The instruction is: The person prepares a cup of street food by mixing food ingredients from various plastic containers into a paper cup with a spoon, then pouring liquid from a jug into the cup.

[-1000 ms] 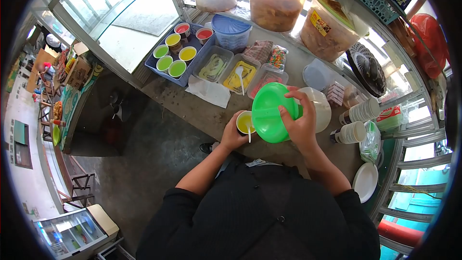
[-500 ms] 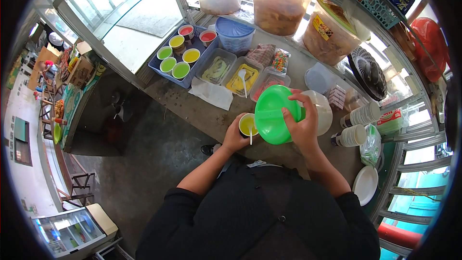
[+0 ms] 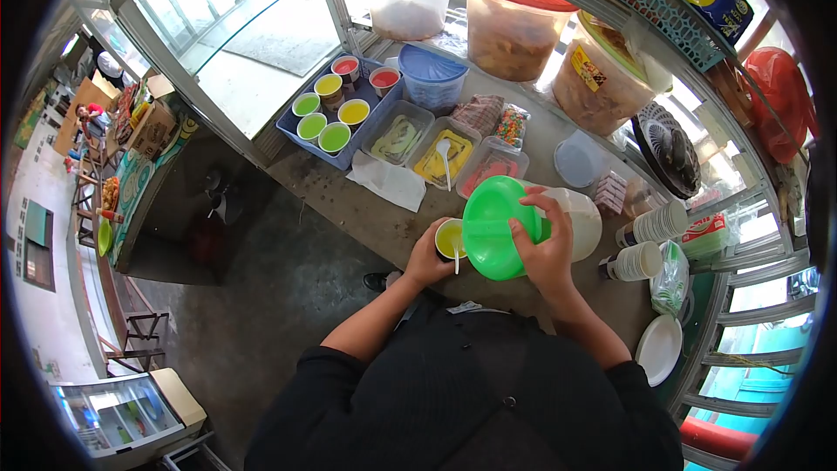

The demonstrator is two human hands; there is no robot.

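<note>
My left hand (image 3: 425,260) is wrapped round a paper cup (image 3: 449,238) with yellow contents and a white spoon standing in it. My right hand (image 3: 547,249) grips a green lid (image 3: 494,228), tilted beside the cup, over the near side of a clear round container (image 3: 582,225) with pale contents. Beyond the lid lie three open tubs: one with pink contents (image 3: 493,166), one with yellow contents (image 3: 443,160) and a white spoon, and one with green contents (image 3: 397,139).
A blue basket (image 3: 347,155) of several filled cups stands at the back left. Large lidded containers (image 3: 514,30) line the back. Stacked paper cups (image 3: 636,262) and a white plate (image 3: 659,349) are at the right. A white paper (image 3: 388,183) lies by the table edge (image 3: 336,216).
The whole view has shifted slightly, with the table items appearing a little lower. Both hands keep their holds on the cup and the green lid.
</note>
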